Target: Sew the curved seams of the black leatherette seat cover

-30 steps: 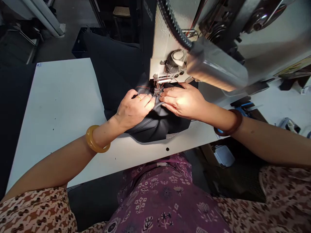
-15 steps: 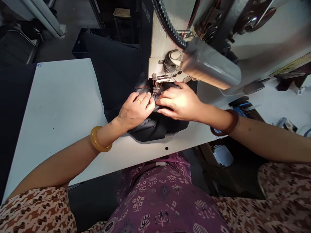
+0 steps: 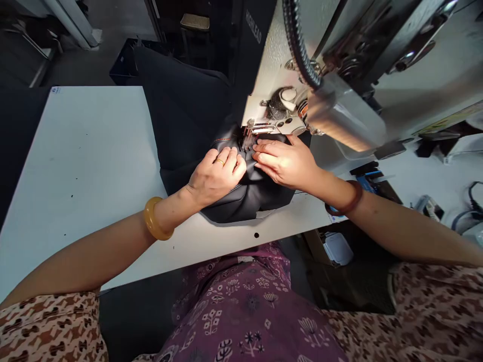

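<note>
A large piece of black leather-like material [image 3: 184, 110] lies bunched under the sewing machine [image 3: 256, 90], with a line of red stitching left of the presser foot [image 3: 248, 143]. My left hand [image 3: 219, 173], a ring on one finger, has its fingers curled onto the material just left of the foot. On the other side, my right hand [image 3: 289, 161] presses the material close to the foot, fingers bent and held together. Both sets of fingertips are near the needle area. The needle itself is hard to make out.
The white table [image 3: 94, 151] extends to the left. A clear plastic guard [image 3: 343, 113] and a braided hose [image 3: 300, 45] hang above my right hand. Below the table at right is an open box [image 3: 319, 246]. A stool [image 3: 195, 22] and a dark blue bin [image 3: 123, 63] stand behind.
The view has shifted and tilted slightly, so the machine head appears farther right. Both hands stay on the material beside the presser foot, with the right fingers drawn a little closer together.
</note>
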`<action>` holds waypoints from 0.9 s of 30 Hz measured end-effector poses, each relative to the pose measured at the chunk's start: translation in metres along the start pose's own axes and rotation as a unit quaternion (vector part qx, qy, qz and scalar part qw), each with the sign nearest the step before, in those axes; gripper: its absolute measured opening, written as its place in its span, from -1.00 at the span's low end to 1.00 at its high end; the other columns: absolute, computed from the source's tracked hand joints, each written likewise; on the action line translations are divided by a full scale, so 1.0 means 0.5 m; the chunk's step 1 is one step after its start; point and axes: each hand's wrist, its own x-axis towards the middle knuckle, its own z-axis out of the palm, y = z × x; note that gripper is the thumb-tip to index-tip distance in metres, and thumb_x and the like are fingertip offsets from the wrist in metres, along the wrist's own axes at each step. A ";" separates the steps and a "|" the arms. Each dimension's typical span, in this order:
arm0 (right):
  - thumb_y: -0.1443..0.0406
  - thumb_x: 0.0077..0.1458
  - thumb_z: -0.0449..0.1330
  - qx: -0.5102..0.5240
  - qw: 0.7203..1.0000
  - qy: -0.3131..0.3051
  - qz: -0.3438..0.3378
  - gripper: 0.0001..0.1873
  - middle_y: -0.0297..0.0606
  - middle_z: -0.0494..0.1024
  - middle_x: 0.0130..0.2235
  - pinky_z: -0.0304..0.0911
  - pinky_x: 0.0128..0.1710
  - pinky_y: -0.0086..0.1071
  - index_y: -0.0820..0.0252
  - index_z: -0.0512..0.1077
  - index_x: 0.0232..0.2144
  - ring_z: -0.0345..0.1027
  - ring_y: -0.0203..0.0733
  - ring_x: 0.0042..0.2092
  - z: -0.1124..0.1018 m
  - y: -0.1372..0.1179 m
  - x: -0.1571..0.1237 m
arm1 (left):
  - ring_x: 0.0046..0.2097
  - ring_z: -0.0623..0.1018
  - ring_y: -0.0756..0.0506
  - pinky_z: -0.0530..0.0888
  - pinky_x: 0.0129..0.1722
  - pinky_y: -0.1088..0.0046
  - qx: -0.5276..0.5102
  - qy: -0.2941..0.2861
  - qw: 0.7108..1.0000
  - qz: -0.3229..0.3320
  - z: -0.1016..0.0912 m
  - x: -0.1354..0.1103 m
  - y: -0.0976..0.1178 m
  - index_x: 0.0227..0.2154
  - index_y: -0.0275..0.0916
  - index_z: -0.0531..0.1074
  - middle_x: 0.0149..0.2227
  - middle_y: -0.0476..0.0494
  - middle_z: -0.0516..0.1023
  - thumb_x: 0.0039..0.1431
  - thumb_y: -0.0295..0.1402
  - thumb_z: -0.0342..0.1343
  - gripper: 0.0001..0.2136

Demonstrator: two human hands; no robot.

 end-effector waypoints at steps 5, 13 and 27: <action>0.18 0.30 -0.08 0.039 0.999 0.009 -0.009 -0.66 -0.17 0.54 -0.07 0.31 -0.04 -0.25 0.19 0.45 -0.20 0.41 -0.13 -0.01 0.015 0.022 0.012 | -0.13 0.59 -0.11 0.45 -0.24 0.42 0.000 -0.029 0.999 -0.021 0.009 0.007 0.014 -0.23 -0.34 0.46 -0.15 -0.23 0.61 0.28 -0.49 -0.13 -0.76; 0.26 0.22 0.02 0.155 0.981 0.114 0.037 -0.76 -0.13 0.55 -0.09 0.25 0.02 -0.11 0.20 0.44 -0.18 0.37 -0.06 0.03 0.017 -0.022 -0.070 | 0.26 0.29 -0.27 0.20 0.20 -0.02 -0.169 -0.156 0.949 -0.216 -0.012 -0.105 0.002 0.25 -0.25 0.10 0.25 -0.36 0.24 0.28 -0.26 -0.03 -0.50; 0.31 -0.26 0.21 0.747 0.405 0.201 0.487 -0.83 -0.47 0.46 -0.50 0.39 -0.31 -0.49 0.12 0.31 -0.49 0.40 -0.39 -0.42 0.207 -0.129 -0.187 | -0.13 0.57 -0.25 0.40 -0.20 0.30 -0.165 -0.479 0.789 -0.347 -0.056 -0.200 0.035 -0.26 -0.26 0.46 -0.21 -0.28 0.58 0.32 -0.29 -0.20 -0.68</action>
